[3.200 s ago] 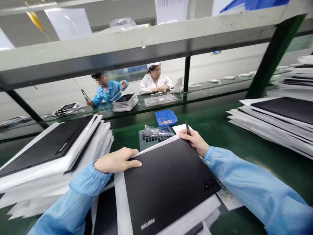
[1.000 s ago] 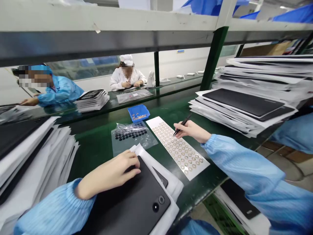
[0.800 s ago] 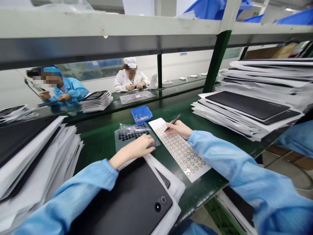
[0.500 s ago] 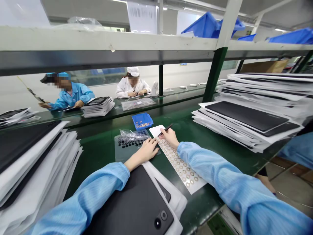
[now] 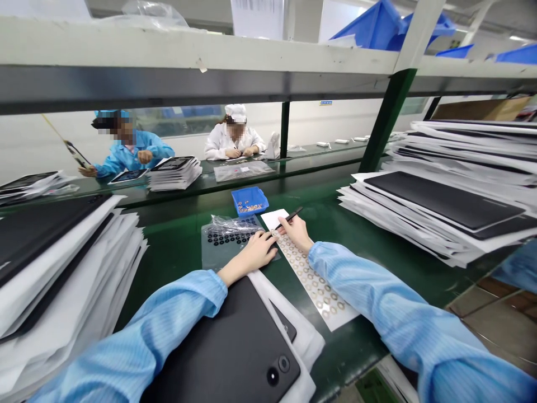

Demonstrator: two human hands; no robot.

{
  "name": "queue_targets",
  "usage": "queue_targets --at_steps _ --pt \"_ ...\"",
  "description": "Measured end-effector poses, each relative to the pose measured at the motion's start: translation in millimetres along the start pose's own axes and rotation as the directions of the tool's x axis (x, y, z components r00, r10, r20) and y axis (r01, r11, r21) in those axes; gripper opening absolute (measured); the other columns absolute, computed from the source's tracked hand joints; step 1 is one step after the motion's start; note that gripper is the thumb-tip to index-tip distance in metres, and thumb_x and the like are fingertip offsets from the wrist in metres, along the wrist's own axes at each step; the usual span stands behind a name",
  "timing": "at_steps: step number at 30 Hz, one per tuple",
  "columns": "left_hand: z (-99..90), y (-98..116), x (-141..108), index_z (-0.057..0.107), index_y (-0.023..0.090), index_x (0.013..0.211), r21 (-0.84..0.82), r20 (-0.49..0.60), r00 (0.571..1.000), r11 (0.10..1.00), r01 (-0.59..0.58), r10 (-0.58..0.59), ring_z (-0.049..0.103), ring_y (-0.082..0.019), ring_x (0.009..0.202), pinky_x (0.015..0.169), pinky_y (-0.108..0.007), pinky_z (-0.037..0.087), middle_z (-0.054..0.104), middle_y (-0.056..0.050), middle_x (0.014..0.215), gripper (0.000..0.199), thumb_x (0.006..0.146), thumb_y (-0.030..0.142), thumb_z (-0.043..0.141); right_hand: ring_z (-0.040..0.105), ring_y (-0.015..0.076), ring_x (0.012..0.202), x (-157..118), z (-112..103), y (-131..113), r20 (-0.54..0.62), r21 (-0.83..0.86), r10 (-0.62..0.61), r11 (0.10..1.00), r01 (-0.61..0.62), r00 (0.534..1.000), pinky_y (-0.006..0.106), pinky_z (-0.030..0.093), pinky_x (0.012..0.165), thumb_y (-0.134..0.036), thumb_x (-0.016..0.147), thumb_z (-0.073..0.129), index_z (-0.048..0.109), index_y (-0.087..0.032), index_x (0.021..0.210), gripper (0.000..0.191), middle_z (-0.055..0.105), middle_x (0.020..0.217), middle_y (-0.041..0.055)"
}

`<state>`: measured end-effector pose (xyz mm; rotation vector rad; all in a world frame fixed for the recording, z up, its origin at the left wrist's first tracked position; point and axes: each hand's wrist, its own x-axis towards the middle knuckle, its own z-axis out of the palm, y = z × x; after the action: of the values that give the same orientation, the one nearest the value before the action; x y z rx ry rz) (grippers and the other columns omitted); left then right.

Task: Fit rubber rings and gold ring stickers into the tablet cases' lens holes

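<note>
Green-topped workbench [image 5: 176,238] on a factory line, stacked on both sides with black tablets in white wrapping [image 5: 62,268] [image 5: 436,218]. A worker's left hand [image 5: 247,257], open with the fingers stretched out, rests at the edge of a grey sheet of black rubber rings [image 5: 224,239], part covered by crinkled clear plastic [image 5: 226,225]. The right hand [image 5: 296,232], closed in a pen grip around a slim black pen-shaped tool [image 5: 290,216], sits on the far end of a long white strip of gold-coloured rings [image 5: 323,291], just beside a small white paper card [image 5: 274,218]. Both pale blue striped sleeves [image 5: 369,280] reach in from the near edge of the picture. A small blue plastic tray [image 5: 249,200] of gold-coloured pieces stands just beyond the sheet. Nearest the worker, a matte black tablet [image 5: 222,352] with two round camera lenses [image 5: 279,369] lies on white wrapping [image 5: 293,347], under the left sleeve. Past a grey-white shelf beam [image 5: 188,75], a co-worker in a blue smock [image 5: 134,154] and another in a white smock and cap [image 5: 235,137] sit at a second bench.
</note>
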<state>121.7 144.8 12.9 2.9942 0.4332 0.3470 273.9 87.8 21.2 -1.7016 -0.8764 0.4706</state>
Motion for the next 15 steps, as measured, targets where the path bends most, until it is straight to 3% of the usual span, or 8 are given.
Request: queue_targets --at_steps 9,12,15 --pt "-2.9 2 0 0.054 0.017 0.123 0.033 -0.004 1.0 0.999 0.004 -0.004 0.05 -0.027 0.119 0.1 -0.051 0.042 0.051 -0.01 0.13 0.032 0.093 0.029 0.057 0.059 0.0094 0.056 -1 1 -2 0.027 0.038 0.033 0.999 -0.034 0.999 0.027 0.053 0.064 -0.026 0.091 0.061 0.058 -0.013 0.069 0.026 0.06 0.063 -0.0034" --pt "-3.8 4 -1 0.055 0.017 0.122 0.04 -0.005 1.0 0.999 0.007 -0.007 0.05 -0.027 0.118 0.099 -0.05 0.043 0.052 -0.01 0.129 0.032 0.093 0.029 0.057 0.057 0.0097 0.051 -1 -4 -18 0.033 0.127 0.027 0.991 -0.031 0.999 0.025 0.053 0.059 -0.026 0.092 0.059 0.054 -0.014 0.062 0.032 0.057 0.056 -0.0029" --pt "-3.4 5 0 0.056 0.017 0.121 0.037 0.003 1.0 0.999 0.02 -0.02 0.051 -0.026 0.117 0.099 -0.05 0.043 0.053 -0.01 0.127 0.031 0.093 0.029 0.058 0.058 0.01 0.051 -13 -21 -45 0.06 0.23 -0.008 0.973 -0.006 0.998 0.022 0.053 0.056 -0.031 0.091 0.06 0.053 -0.016 0.062 0.033 0.058 0.054 0.0"
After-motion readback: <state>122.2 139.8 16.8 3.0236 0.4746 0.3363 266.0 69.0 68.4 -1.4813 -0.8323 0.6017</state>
